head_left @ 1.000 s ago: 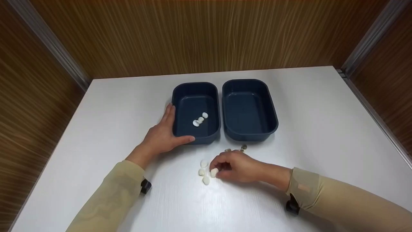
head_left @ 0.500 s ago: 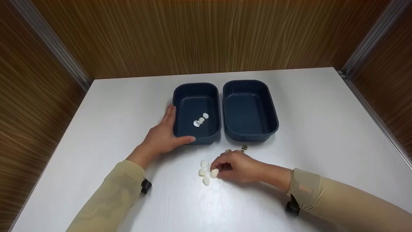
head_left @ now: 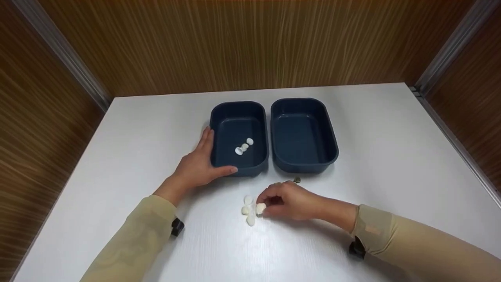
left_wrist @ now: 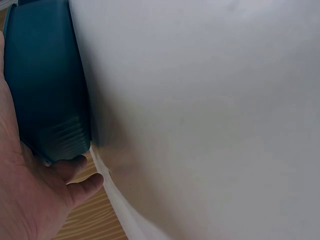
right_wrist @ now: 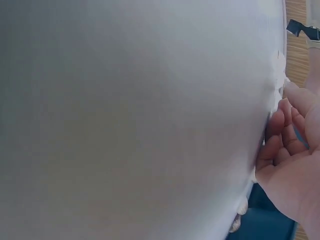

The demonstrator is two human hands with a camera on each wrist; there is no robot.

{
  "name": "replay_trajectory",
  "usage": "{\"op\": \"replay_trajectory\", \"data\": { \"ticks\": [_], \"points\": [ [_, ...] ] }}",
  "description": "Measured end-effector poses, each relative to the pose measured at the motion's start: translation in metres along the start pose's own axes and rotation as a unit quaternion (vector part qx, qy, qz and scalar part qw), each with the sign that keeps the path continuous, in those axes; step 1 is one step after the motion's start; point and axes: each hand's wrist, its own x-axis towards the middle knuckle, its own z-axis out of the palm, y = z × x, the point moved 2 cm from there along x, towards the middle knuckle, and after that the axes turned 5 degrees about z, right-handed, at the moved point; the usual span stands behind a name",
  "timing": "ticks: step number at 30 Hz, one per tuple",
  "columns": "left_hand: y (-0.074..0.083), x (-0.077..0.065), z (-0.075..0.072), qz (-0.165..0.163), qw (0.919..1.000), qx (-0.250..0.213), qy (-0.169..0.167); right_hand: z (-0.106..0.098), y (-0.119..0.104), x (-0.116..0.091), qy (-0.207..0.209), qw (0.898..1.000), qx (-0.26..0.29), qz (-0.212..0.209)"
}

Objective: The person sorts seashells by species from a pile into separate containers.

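Note:
In the head view, my left hand (head_left: 195, 166) rests against the left dark blue box (head_left: 252, 171), fingers straight along its outer side and thumb at the near rim. Inside that box lie three small white seashells (head_left: 250, 141). Thumb and fingertips of my right hand (head_left: 291, 201) pinch a white ridged seashell (head_left: 261, 208) low over the table. Three more pale seashells (head_left: 248, 200) lie just left of it. The left wrist view shows the box's outer wall (left_wrist: 47, 75) beside my left fingers. The right wrist view shows my right fingers bent, the pinched shell mostly hidden.
A second dark blue box (head_left: 309, 168) stands to the right of the first, with a narrow gap between them. A small dark greenish piece (head_left: 297, 179) lies in front of it, partly behind my right hand. Wood-grain panels (head_left: 254, 47) enclose the white table (head_left: 156, 117).
The shell in my right fingers has turned slightly, showing its ridged edge. My right hand has shifted a little, covering more of the small dark pieces. My left hand stays put.

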Motion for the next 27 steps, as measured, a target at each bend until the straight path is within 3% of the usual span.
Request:
{"op": "replay_trajectory", "data": {
  "ticks": [10, 17, 21, 27],
  "points": [
    [0.000, 0.001, 0.001, -0.007, 1.0000, 0.003, -0.005, -0.044, -0.032, 0.012, 0.058, 0.997, -0.020, -0.052],
    [0.000, 0.001, 0.003, -0.004, 1.0000, -0.003, -0.005, -0.075, -0.048, 0.030, 0.114, 0.991, -0.020, -0.060],
    [0.001, 0.000, 0.003, -0.003, 1.0000, -0.003, -0.006, -0.085, -0.051, 0.041, 0.134, 0.988, -0.042, -0.062],
    [0.002, 0.000, 0.003, -0.002, 0.9999, -0.006, -0.009, -0.092, -0.038, 0.058, 0.144, 0.988, -0.054, -0.032]
  ]
}}
